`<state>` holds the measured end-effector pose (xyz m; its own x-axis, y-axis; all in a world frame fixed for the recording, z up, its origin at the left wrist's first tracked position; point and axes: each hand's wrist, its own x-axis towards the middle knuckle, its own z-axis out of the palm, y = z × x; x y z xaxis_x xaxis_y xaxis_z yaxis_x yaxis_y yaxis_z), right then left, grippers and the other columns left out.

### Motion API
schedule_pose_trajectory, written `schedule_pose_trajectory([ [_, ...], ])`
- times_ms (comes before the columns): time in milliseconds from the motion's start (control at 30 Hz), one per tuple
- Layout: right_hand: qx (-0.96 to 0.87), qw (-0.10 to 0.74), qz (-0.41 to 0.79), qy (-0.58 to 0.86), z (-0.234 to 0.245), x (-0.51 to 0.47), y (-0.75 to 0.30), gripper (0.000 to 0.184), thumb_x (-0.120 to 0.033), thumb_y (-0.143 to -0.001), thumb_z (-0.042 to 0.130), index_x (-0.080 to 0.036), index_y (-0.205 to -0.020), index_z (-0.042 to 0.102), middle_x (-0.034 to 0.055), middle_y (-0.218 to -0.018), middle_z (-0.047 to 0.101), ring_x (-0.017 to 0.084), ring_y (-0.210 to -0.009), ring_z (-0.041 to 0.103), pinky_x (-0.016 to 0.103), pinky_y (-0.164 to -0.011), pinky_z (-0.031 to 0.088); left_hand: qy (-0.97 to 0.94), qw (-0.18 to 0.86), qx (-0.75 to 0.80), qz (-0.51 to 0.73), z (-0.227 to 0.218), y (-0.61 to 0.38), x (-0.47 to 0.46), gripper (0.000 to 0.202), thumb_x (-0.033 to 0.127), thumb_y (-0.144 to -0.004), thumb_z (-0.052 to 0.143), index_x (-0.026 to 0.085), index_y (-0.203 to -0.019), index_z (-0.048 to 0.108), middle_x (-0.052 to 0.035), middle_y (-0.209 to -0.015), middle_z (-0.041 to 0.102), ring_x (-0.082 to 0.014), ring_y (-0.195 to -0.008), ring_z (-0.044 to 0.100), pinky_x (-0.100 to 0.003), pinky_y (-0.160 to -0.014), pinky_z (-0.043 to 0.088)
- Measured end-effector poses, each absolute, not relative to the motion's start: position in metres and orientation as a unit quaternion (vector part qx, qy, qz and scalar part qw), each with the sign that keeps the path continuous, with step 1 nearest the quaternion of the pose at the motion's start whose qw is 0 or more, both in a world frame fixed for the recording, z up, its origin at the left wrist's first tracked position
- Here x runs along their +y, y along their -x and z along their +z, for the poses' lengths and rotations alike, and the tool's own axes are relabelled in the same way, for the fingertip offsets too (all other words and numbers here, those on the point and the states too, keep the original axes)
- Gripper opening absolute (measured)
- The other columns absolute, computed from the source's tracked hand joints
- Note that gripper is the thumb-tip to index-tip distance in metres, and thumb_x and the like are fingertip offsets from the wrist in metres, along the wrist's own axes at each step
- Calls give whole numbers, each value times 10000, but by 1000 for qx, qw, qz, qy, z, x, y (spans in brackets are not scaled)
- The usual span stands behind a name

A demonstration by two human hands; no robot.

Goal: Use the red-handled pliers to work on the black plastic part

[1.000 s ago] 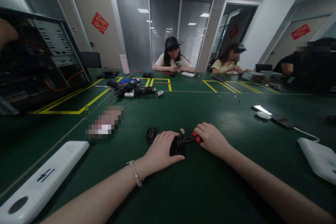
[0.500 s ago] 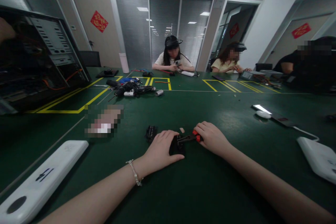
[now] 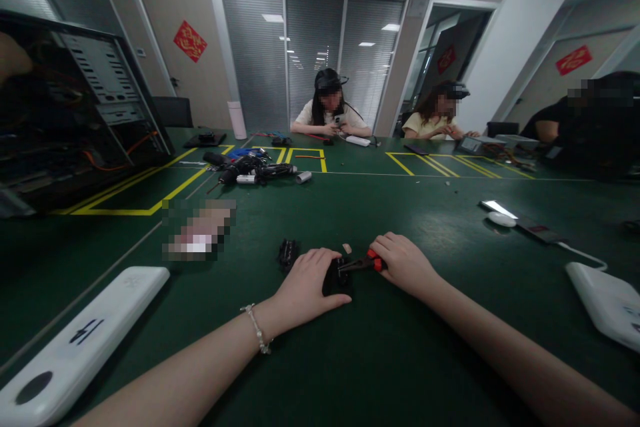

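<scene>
My left hand point(image 3: 305, 283) clamps the small black part point(image 3: 336, 281) on the green surface point(image 3: 380, 347). My right hand point(image 3: 404, 261) has its grip closed on red-handled pliers point(image 3: 363, 263), tips at it (midway, I judge). A second black piece point(image 3: 288, 253) lies untouched alongside.

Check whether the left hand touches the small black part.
Touching. The head view shows the left hand lying over the small black part, no gap.

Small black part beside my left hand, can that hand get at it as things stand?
Probably yes: the small black part lies on bare table by the left hand, nothing between them. But that hand holds a black block that pliers in the right hand touch, so it must let go first.
</scene>
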<state>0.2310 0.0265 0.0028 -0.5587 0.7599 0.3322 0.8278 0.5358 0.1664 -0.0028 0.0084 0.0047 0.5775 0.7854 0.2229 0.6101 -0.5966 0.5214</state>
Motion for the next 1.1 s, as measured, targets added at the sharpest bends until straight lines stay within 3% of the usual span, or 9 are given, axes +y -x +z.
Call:
schedule_pose_trajectory([
  [633,-864,100,-186,457,5,24,-229,207,-109,-632,528,-165,-830,544,56,-823,565,178,-751,468,294,-659,363,-868,193,398,226,3,4,10,619,523,-636,603,228,-1143,404,-69,-1161,470,-270,-1067,430,-445,-899,345],
  [1100,-865,91,-189,455,4,25,-230,194,-127,-639,528,-164,-829,546,55,-822,560,176,-749,458,291,-653,353,-863,190,405,234,2,2,10,597,468,-628,642,225,-1124,413,-63,-1129,484,-263,-1048,446,-432,-890,354],
])
